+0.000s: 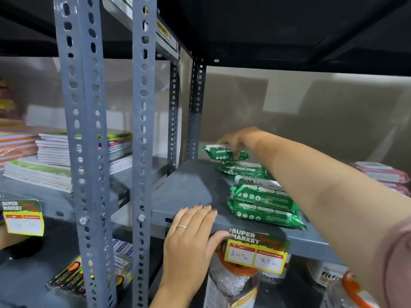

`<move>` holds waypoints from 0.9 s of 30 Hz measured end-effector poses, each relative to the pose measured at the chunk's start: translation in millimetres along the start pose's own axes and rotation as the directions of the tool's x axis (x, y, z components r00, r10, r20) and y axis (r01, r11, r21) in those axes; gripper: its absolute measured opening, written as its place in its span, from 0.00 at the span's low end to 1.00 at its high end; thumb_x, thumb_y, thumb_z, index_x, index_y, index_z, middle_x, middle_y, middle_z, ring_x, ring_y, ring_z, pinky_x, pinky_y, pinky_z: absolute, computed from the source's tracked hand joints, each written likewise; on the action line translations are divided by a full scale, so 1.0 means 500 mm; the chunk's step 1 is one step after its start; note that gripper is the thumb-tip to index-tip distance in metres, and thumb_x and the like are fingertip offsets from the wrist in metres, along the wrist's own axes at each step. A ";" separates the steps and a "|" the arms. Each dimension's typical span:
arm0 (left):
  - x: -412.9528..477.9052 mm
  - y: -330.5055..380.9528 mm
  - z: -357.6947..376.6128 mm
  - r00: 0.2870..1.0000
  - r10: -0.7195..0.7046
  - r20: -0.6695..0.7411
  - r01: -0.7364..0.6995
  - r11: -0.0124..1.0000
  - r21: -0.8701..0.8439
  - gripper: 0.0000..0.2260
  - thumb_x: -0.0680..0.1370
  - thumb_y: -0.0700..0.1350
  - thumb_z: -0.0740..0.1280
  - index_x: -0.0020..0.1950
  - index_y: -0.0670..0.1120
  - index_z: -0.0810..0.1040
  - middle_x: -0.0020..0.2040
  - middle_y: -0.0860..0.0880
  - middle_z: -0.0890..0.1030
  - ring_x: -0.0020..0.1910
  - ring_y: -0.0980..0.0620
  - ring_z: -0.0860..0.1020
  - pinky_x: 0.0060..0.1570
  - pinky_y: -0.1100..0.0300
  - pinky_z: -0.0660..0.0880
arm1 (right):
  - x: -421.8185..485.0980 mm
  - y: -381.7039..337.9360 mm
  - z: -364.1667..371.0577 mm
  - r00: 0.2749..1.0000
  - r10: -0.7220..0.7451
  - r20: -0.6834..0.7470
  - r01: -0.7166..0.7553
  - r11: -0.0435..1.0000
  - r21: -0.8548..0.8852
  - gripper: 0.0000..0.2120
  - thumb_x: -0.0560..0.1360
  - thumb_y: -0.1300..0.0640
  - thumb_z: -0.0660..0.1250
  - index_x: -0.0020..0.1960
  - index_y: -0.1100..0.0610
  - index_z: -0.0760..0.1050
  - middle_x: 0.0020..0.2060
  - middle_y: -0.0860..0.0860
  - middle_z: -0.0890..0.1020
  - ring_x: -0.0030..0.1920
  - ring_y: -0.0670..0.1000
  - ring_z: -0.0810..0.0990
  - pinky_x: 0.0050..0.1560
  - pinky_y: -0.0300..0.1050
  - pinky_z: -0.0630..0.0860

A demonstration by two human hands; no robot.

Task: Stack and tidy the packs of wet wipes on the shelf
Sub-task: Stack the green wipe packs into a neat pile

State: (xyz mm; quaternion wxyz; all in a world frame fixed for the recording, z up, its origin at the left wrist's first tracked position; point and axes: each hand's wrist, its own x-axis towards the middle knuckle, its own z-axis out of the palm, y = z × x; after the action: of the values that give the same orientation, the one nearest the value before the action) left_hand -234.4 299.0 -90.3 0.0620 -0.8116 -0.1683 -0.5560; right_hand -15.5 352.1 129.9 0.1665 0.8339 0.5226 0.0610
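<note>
Several green packs of wet wipes lie on the grey shelf [189, 192]. My right hand [238, 140] reaches to the back and grips the farthest green pack [219, 152], which sits slightly raised. Just in front lies another green pack [241, 170]. Nearer the front edge, two green packs [264, 203] are stacked one on the other. My left hand [191, 236] rests flat on the shelf's front edge, fingers spread over the lip, holding nothing. My right forearm hides part of the packs behind it.
Pink wipe packs [384, 174] sit at the right end of the shelf. A price tag [255, 250] hangs from the front lip. Grey slotted uprights [142, 130] stand to the left, with stacked notebooks [55, 161] beyond. Jars with orange lids [233, 267] stand below.
</note>
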 end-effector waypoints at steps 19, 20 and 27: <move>-0.003 0.003 0.002 1.000 -0.004 0.022 0.004 1.000 0.000 0.20 0.76 0.58 0.64 0.56 0.45 0.82 0.56 0.50 0.82 0.57 0.52 0.79 0.66 0.53 0.67 | -0.121 0.066 0.008 0.991 0.124 0.059 -0.136 0.943 0.305 0.43 0.76 0.50 0.67 0.78 0.47 0.41 0.79 0.51 0.49 0.77 0.59 0.54 0.72 0.57 0.60; -0.002 0.003 0.000 1.000 -0.003 0.022 0.003 1.000 -0.004 0.20 0.76 0.58 0.64 0.56 0.44 0.82 0.56 0.50 0.82 0.57 0.51 0.79 0.66 0.52 0.67 | -0.153 0.059 -0.002 0.995 0.096 0.007 -0.092 0.937 0.337 0.40 0.77 0.48 0.65 0.79 0.47 0.44 0.79 0.50 0.50 0.77 0.58 0.55 0.71 0.56 0.61; 0.000 0.009 -0.011 0.997 -0.051 0.064 0.054 0.998 -0.044 0.22 0.76 0.59 0.62 0.57 0.43 0.82 0.56 0.48 0.82 0.57 0.49 0.79 0.66 0.51 0.67 | -0.385 -0.010 0.046 0.995 0.009 -0.096 0.022 0.950 0.310 0.35 0.73 0.30 0.52 0.76 0.44 0.58 0.77 0.47 0.60 0.76 0.53 0.60 0.73 0.52 0.57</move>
State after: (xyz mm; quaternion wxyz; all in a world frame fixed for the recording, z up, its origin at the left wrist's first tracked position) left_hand -237.5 293.1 -87.8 0.0236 -0.8252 -0.1788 -0.5353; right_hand -99.5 177.3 120.4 0.0080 0.8441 0.5358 0.0174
